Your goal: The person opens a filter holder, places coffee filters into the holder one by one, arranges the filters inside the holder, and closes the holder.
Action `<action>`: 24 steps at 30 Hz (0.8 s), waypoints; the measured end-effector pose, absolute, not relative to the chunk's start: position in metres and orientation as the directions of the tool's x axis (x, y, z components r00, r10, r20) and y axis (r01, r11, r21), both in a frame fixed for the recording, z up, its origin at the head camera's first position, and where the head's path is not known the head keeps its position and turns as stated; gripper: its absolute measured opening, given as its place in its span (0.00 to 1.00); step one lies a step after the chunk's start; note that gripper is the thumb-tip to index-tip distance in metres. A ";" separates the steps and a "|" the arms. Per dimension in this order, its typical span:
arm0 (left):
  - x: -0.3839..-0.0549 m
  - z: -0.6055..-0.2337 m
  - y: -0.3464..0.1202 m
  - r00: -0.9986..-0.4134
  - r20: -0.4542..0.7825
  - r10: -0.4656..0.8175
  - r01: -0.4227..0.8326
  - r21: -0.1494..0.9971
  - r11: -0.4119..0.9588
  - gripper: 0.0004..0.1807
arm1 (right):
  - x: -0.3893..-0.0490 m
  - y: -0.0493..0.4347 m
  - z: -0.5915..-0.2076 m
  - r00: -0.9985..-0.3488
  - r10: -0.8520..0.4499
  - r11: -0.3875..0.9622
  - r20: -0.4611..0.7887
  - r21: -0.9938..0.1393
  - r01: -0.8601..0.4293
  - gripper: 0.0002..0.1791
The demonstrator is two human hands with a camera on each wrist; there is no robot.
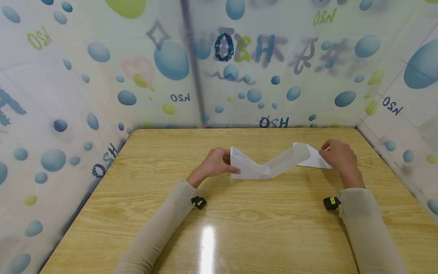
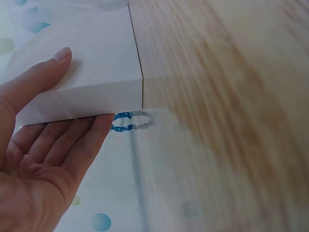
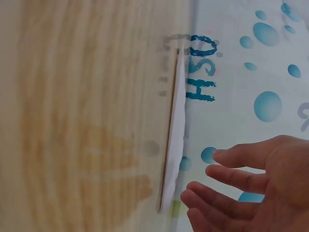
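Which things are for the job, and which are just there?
Probably for the job:
white box-like piece, held by the left hand
pale strip, meeting that piece
flat white piece, beside the right hand

Just there:
wooden table
patterned backdrop
black gadgets worn at the wrists

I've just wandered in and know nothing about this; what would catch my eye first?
Probably the boldly patterned wall behind the table, with blue and green spots and large "OSH" lettering near the top middle. Then the folded white piece near the table's middle, its left end gripped by the left hand. The right hand, fingers loosely bent, is over the table's right side.
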State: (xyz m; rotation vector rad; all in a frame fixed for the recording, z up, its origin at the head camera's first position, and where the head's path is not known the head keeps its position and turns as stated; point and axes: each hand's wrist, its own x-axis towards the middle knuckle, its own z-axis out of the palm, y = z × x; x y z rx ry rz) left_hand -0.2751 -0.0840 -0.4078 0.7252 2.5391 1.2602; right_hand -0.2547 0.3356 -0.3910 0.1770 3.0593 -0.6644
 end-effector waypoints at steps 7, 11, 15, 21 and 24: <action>-0.275 -0.407 -0.084 -0.853 0.018 0.522 0.328 0.796 0.508 0.21 | -0.255 0.340 -0.393 -0.987 0.120 0.898 -0.108 -0.412 0.154 0.27; -0.275 -0.406 -0.084 -0.851 0.018 0.525 0.330 0.797 0.506 0.21 | -0.254 0.342 -0.393 -0.984 0.112 0.895 -0.140 -0.416 0.162 0.29; -0.275 -0.407 -0.084 -0.852 0.022 0.524 0.332 0.796 0.506 0.20 | -0.253 0.344 -0.395 -0.979 0.102 0.890 -0.178 -0.423 0.169 0.31; -0.276 -0.409 -0.084 -0.856 0.031 0.516 0.339 0.787 0.516 0.20 | -0.254 0.345 -0.397 -0.976 0.089 0.898 -0.197 -0.409 0.165 0.35; -0.275 -0.408 -0.083 -0.854 0.037 0.518 0.345 0.786 0.513 0.20 | -0.254 0.345 -0.397 -0.971 0.097 0.896 -0.217 -0.405 0.180 0.36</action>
